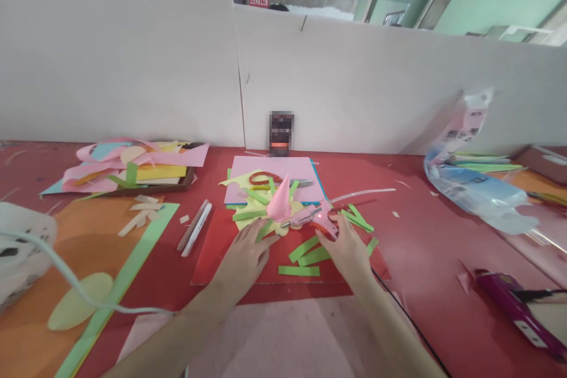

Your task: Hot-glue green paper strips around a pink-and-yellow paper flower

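Note:
My right hand [349,251] is wrapped round the handle of a pink hot glue gun [324,211], its small light lit and a clear glue stick [363,194] poking out behind. The nozzle points left, close to the fingers of my left hand [245,254]. Between that hand's thumb and forefinger shows a green paper strip [264,229], beside a pale yellow scalloped paper piece [248,212]. A pink paper cone [280,204] stands upright on the yellow paper. Behind the cone are red-handled scissors [264,178]. Several cut green strips [299,271] lie on a red sheet [212,254].
At the left sits a tray of coloured paper scraps [162,174], with two pens [195,228] nearer. A phone [281,133] leans on the white partition [354,88]. A plastic bag [482,189] and a purple tool [518,313] lie right. A white cable [66,274] crosses left.

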### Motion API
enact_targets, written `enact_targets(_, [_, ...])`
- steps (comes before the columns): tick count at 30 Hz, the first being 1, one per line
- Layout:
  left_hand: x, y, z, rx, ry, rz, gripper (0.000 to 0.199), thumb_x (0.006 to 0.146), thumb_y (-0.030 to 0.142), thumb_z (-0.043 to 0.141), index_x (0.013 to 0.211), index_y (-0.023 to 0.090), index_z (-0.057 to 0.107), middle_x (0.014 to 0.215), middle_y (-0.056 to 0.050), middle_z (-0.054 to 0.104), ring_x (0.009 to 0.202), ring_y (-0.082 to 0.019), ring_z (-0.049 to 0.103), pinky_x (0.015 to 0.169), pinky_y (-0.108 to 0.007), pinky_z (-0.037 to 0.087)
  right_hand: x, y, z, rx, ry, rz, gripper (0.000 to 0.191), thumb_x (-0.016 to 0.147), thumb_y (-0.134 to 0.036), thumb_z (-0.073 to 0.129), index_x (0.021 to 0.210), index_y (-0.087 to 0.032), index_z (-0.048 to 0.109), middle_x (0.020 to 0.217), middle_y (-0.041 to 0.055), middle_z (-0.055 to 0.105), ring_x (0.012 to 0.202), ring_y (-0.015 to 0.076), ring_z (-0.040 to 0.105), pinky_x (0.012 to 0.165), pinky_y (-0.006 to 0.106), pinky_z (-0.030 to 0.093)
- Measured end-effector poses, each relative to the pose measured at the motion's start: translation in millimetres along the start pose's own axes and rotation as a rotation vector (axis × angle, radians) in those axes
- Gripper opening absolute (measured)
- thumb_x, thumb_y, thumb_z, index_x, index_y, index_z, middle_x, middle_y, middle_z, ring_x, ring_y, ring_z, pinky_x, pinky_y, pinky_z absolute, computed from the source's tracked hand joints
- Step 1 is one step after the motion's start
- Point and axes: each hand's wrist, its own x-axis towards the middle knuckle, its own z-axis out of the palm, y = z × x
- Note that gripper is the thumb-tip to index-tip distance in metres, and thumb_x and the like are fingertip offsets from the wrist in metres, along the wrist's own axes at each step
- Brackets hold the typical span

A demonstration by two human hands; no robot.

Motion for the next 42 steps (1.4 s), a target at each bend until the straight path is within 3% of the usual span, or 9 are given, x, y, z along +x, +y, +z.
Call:
enact_targets(21, [0,2,-1.2,-0.016,0.012,-0.004,0.042,0.079,0.006,0.042,0.111,0.029,0.056,0.131,-0.003,0.039,0.121,-0.022,0.037,0.098,-0.04,0.038,0,-1,1,-0.023,-0.012,0.031,0.038,0.07,-0.049,0.054,0.095,-0.024,0.045,0.098,0.0043,0.059,0.079,0.02,0.058,0.058,0.028,0.039])
enact_targets(42, [0,-1,0.9,0.006,-0.003,-0.015,0.041,0.08,0.008,0.042,0.111,0.03,0.057,0.13,-0.003,0.039,0.12,-0.023,0.038,0.097,-0.041,0.039,5,9,-4,-0.033,-0.082,0.026,0.034,0.067,-0.047,0.055,0.09,-0.023,0.046,0.083,0.0022,0.058,0.078,0.0205,0.056,0.059,0.028,0.038])
